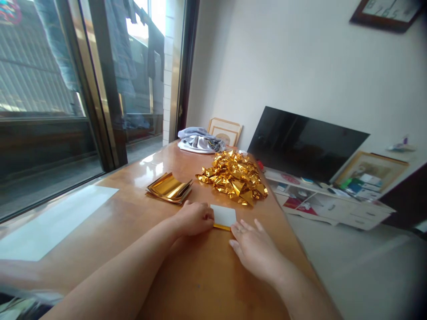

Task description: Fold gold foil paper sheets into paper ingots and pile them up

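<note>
A sheet of gold foil paper point(224, 215) lies on the table, its white back upward and a narrow gold strip folded along the near edge. My left hand point(196, 218) is closed at the sheet's left edge, fingers curled and thumb against the paper. At the near right corner, my right hand point(251, 242) rests with its fingers stretched and apart, fingertips touching the folded strip. Beyond my left hand sits a stack of gold foil sheets point(169, 187), slightly curled. A heap of folded gold foil pieces point(235, 178) lies past the sheet.
The long wooden table point(207, 284) has its right edge near my right arm. Folded clothes point(198, 140) lie at its far end. A pale sheet point(60, 220) is on the left by the glass door. A television point(305, 144) stands on a white cabinet beyond the table.
</note>
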Demonstrator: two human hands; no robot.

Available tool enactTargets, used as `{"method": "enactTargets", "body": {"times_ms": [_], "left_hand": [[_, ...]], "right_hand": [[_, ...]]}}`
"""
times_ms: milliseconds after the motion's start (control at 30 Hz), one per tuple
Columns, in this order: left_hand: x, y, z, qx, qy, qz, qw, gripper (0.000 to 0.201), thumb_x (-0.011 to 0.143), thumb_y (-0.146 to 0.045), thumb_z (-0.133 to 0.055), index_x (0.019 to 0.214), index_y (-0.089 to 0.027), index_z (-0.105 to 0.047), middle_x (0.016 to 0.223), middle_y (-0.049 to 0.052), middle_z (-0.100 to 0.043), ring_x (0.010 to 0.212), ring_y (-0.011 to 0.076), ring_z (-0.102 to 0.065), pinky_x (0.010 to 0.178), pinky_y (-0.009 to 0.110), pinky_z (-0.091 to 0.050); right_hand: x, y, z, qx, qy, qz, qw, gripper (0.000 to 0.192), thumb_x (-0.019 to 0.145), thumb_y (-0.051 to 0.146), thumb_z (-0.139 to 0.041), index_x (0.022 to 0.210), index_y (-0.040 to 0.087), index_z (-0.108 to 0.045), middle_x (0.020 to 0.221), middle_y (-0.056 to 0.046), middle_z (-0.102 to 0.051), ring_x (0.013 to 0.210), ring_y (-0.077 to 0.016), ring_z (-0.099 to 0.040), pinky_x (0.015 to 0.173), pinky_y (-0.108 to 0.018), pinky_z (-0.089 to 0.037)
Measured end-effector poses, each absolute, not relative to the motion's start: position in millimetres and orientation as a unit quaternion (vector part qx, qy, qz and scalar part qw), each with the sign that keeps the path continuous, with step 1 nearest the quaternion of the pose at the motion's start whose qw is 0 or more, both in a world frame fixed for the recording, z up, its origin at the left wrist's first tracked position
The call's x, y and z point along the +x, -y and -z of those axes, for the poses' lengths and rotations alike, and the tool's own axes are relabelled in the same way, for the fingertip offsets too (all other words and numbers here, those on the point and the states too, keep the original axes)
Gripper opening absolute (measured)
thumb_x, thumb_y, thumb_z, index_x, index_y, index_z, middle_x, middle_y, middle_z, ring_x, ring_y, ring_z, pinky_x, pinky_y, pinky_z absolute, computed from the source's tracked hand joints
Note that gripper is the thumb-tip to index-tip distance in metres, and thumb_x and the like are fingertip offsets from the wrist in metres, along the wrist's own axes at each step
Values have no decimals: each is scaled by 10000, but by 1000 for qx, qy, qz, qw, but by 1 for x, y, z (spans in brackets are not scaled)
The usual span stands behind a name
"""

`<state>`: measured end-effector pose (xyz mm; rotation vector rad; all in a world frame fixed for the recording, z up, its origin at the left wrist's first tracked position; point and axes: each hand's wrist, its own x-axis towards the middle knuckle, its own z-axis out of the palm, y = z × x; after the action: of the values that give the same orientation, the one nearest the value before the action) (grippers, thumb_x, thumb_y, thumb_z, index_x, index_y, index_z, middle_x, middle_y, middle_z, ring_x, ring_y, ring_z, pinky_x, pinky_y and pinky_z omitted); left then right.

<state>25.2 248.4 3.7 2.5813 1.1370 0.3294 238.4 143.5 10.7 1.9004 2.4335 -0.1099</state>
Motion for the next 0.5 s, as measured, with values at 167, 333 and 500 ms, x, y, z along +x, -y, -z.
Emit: {"method": "enactTargets", "body": {"times_ms": [167,333,500], "left_hand": [[28,-251,0,878,-432,-100,182,163,799,-360,-601,878,-288,-725,951,-11,-733,899,220,-638,779,336,-384],[26,-253,2,867,-445,-90,206,186,775,-290,-605,915,-283,-726,928,-23,-744,857,204,-658,746,311,-397],[25,-252,0,867,-442,-90,213,202,766,-250,-596,920,-270,-725,926,-24,-754,854,195,-659,747,292,-408]], "right_hand": [[241,-144,-8,621,-782,46,13,512,1003,372,-367,1429,153,-545,1472,-149,-520,1402,-323,-425,1196,-559,-116],[247,-147,-6,611,-790,55,-20,456,997,371,-390,1364,213,-610,1442,-132,-560,1330,-314,-504,1184,-570,-126],[252,-152,-10,605,-790,73,-72,372,987,383,-404,1088,248,-736,1176,-100,-723,1113,-278,-626,1139,-516,-231]]}}
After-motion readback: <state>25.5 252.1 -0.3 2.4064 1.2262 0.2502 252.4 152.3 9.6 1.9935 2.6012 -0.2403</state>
